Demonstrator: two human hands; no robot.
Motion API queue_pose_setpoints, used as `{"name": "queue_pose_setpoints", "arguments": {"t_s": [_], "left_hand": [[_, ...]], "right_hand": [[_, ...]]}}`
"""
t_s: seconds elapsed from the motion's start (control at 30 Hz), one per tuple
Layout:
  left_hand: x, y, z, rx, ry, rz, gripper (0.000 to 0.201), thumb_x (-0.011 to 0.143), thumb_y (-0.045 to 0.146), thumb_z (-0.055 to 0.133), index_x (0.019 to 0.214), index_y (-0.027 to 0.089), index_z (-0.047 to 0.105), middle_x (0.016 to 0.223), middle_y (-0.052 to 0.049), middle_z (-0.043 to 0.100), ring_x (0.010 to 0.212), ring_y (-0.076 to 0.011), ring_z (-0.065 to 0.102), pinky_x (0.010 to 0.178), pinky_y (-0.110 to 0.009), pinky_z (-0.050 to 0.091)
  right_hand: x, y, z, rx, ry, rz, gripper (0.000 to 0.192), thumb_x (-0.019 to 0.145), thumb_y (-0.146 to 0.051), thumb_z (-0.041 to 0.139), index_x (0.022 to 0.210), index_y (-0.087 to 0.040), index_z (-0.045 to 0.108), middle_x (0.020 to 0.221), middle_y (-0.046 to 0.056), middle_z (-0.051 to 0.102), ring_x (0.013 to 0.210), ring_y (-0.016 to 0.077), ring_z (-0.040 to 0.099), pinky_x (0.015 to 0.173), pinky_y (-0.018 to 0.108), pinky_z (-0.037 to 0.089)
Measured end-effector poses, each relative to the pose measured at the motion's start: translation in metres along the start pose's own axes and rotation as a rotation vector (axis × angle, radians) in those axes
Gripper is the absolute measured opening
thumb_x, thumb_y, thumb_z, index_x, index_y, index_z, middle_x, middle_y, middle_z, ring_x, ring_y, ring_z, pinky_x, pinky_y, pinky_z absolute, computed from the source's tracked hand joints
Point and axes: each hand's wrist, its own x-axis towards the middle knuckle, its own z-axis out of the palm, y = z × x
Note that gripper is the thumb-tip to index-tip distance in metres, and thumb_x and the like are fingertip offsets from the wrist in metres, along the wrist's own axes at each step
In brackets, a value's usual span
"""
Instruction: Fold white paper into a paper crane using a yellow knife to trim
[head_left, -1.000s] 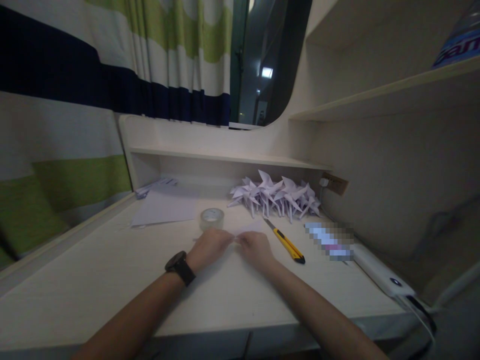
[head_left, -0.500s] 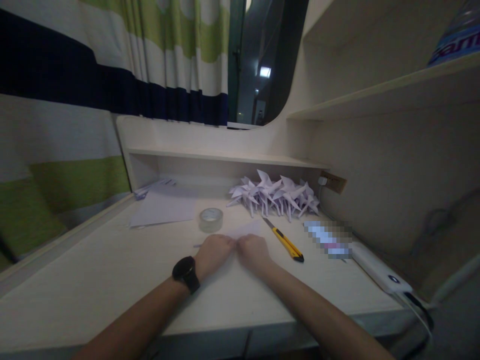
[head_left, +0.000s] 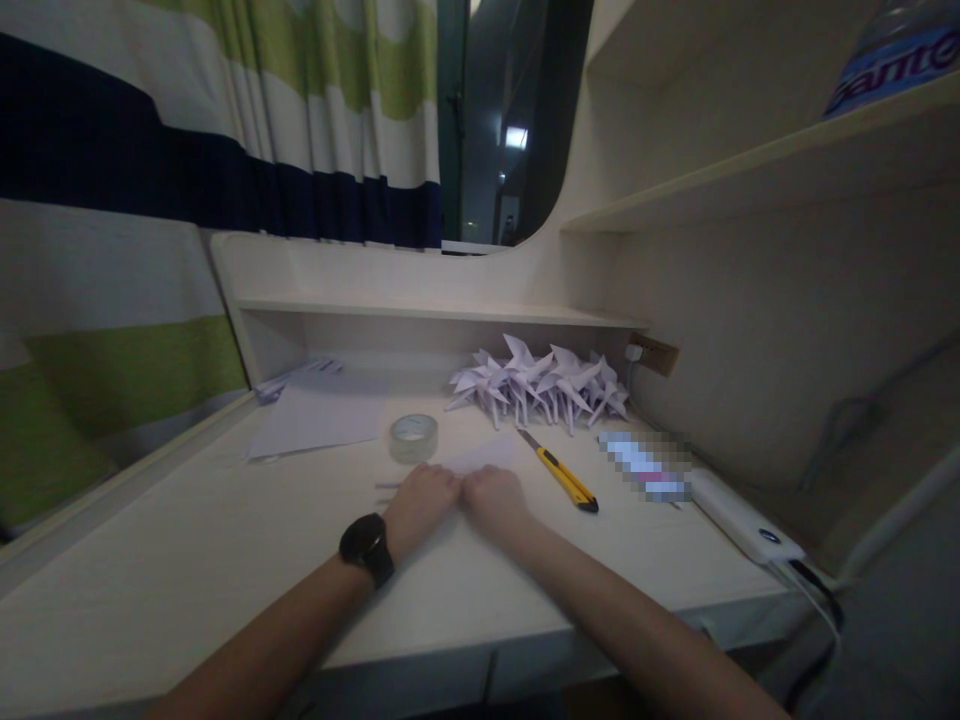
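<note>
My left hand (head_left: 424,498), with a black watch (head_left: 366,545) on its wrist, and my right hand (head_left: 493,500) meet knuckle to knuckle low over the desk. Both are closed, fingers curled on a small piece of white paper (head_left: 484,455) whose far part sticks out beyond them. How the fingertips grip it is hidden. A thin pale strip (head_left: 386,486) pokes out to the left of my left hand. Just behind that hand stands a roll of clear tape (head_left: 413,438). To the right of my right hand lies a yellow utility knife (head_left: 566,478), blade out.
Several white paper pinwheels (head_left: 540,385) are heaped at the back under the shelf. A stack of white paper (head_left: 319,415) lies at the back left. On the right are a blurred-out phone (head_left: 645,468) and a white power strip (head_left: 742,518) with cables.
The whole scene has shifted slightly left as my head turned. A little more of the thin strip shows beside my left hand. Both hands stay together on the paper.
</note>
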Motion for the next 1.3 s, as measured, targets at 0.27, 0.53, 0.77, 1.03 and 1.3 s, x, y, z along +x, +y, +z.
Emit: {"name": "queue_pose_setpoints", "arguments": {"t_s": [0.27, 0.53, 0.77, 1.03, 1.3], "left_hand": [[-0.0001, 0.0028, -0.0056, 0.011, -0.011, -0.06, 0.014, 0.085, 0.011, 0.053, 0.085, 0.011, 0.067, 0.084, -0.012, 0.07, 0.081, -0.025, 0.063, 0.075, -0.036, 0.045], [-0.0009, 0.0046, -0.0037, -0.037, 0.016, -0.051, 0.014, 0.085, 0.012, 0.053, 0.083, 0.012, 0.068, 0.084, -0.012, 0.071, 0.08, -0.0247, 0.064, 0.075, -0.036, 0.045], [-0.0029, 0.0027, -0.006, -0.035, 0.03, -0.083, 0.014, 0.085, 0.013, 0.054, 0.081, 0.014, 0.068, 0.083, -0.011, 0.071, 0.079, -0.0242, 0.064, 0.074, -0.035, 0.044], [-0.0038, -0.001, -0.0104, -0.042, 0.061, -0.03, 0.015, 0.085, 0.009, 0.052, 0.084, 0.013, 0.067, 0.086, -0.01, 0.07, 0.084, -0.0237, 0.062, 0.08, -0.037, 0.043], [-0.0025, -0.001, -0.008, -0.053, 0.085, -0.006, 0.015, 0.081, 0.008, 0.053, 0.076, 0.014, 0.067, 0.077, -0.011, 0.07, 0.075, -0.0227, 0.063, 0.073, -0.035, 0.043]], "right_hand": [[0.0006, -0.0021, -0.003, 0.016, 0.005, 0.024, 0.018, 0.081, -0.014, 0.053, 0.086, -0.015, 0.07, 0.083, 0.012, 0.072, 0.08, 0.022, 0.064, 0.068, 0.028, 0.046], [0.001, -0.0043, -0.0022, 0.027, -0.006, 0.049, 0.018, 0.078, -0.017, 0.053, 0.085, -0.015, 0.07, 0.082, 0.012, 0.072, 0.076, 0.0218, 0.065, 0.066, 0.029, 0.045], [-0.0004, -0.002, -0.0006, 0.02, 0.013, -0.024, 0.018, 0.08, -0.018, 0.051, 0.084, -0.015, 0.069, 0.083, 0.011, 0.071, 0.078, 0.0221, 0.063, 0.068, 0.03, 0.044], [-0.0002, 0.0002, -0.0008, 0.024, 0.006, -0.012, 0.02, 0.084, -0.018, 0.05, 0.09, -0.013, 0.069, 0.088, 0.013, 0.071, 0.083, 0.0217, 0.063, 0.071, 0.029, 0.044], [0.0022, -0.0029, -0.0044, 0.01, -0.055, -0.043, 0.019, 0.079, -0.018, 0.055, 0.087, -0.011, 0.071, 0.086, 0.015, 0.072, 0.08, 0.0223, 0.064, 0.073, 0.03, 0.045]]}}
